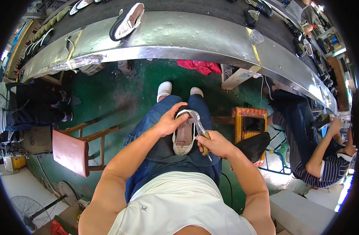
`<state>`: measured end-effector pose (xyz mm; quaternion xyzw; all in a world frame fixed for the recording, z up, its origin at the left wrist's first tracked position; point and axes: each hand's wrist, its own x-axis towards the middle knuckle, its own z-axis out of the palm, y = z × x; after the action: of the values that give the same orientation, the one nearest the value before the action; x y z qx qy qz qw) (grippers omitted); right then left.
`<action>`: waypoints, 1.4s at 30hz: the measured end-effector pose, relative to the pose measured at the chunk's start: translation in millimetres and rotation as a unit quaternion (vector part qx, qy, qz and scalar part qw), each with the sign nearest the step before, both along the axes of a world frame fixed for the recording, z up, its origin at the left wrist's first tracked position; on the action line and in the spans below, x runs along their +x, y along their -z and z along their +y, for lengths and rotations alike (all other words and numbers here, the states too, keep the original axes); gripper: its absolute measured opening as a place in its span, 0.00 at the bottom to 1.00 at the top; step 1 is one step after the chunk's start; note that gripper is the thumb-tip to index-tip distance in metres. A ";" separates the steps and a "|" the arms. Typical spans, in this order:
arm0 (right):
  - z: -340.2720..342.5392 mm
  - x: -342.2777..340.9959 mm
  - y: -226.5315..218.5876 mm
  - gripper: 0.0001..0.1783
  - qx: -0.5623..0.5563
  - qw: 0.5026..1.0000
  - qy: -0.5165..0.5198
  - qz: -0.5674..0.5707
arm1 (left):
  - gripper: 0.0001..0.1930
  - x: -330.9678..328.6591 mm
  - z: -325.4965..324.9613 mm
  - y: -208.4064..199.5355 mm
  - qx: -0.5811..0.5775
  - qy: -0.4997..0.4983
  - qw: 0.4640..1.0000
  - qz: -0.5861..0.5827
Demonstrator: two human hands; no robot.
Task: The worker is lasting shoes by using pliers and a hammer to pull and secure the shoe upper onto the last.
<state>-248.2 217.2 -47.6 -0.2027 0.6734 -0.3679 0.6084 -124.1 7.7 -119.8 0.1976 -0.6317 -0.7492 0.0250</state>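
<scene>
On my lap lies a part-made shoe (pixel 183 135), its brown insole facing up and a pale edge of material around it. My left hand (pixel 169 122) is closed around the shoe's far end, with the thumb on the pale edge. My right hand (pixel 216 144) grips a pair of pliers (pixel 199 126) by the yellowish handle, at the right side of the shoe. The tool's curved metal head reaches the far right edge of the shoe; whether its jaws pinch the material cannot be made out.
Ahead runs a metal-edged conveyor bench (pixel 183 37) with a white and black shoe (pixel 126 22) on its edge. A wooden stool (pixel 71 156) stands left. A phone (pixel 253 124) lies on a patterned seat at right. Other people sit at both sides; a fan (pixel 28 213) stands lower left.
</scene>
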 end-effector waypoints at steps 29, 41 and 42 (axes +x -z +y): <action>14.5 60.4 20.6 0.15 -0.315 0.913 0.156 0.207 | 0.61 52.2 54.2 -54.1 -0.369 0.140 0.888 0.237; -0.1 48.1 21.0 0.14 -0.257 0.925 0.165 0.227 | 0.60 49.5 45.6 -56.5 -0.375 0.164 0.895 0.179; -0.5 47.2 22.6 0.14 -0.257 0.924 0.166 0.228 | 0.60 49.8 45.4 -56.4 -0.374 0.167 0.897 0.166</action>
<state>-201.0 216.6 -70.2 -0.3159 0.6999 -0.5681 0.2960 -74.3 53.1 -63.4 -0.0622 -0.8756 -0.4729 0.0765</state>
